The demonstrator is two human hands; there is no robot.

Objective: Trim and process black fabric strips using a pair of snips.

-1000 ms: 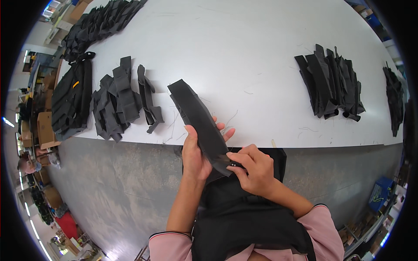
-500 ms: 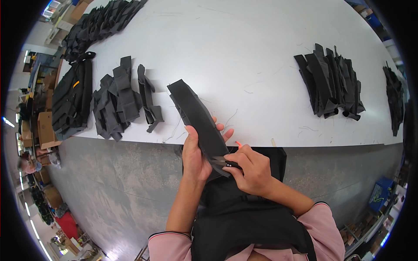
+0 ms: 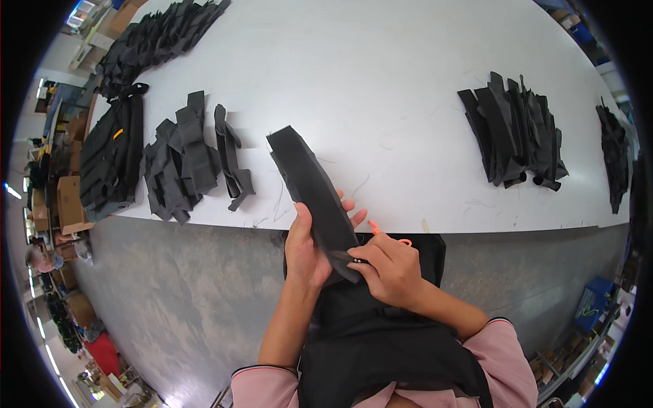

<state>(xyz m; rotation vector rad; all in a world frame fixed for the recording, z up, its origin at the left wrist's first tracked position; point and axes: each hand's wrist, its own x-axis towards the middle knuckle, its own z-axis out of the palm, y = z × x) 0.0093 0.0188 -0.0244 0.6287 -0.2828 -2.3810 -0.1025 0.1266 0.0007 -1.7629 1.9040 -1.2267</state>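
Note:
My left hand [image 3: 307, 248] is closed round a long black fabric strip [image 3: 309, 180], thumb on one edge and fingertips on the other. The strip slants from its far, frayed end above the white table [image 3: 401, 163] down toward my lap. At its near end, my right hand [image 3: 393, 268] grips a small pair of thread snips [image 3: 355, 260], mostly covered by the fingers. Their blades lie against the strip's lower part; whether they are parted is too small to tell. A bright orange cord-like piece [image 3: 373, 227] shows just beyond my right knuckles.
A lone folded black strip [image 3: 231, 156] and a strip pile [image 3: 183, 153] lie left, beside a black backpack [image 3: 112, 153]. More dark pieces [image 3: 160, 41] are heaped far left. At right are another strip pile [image 3: 513, 132] and a dark bundle [image 3: 613, 156]. Loose threads dot the tabletop.
The strip's far end has swung slightly right, its face tilting a little. More of the orange piece shows behind my right hand, which stays at the near end with the snips.

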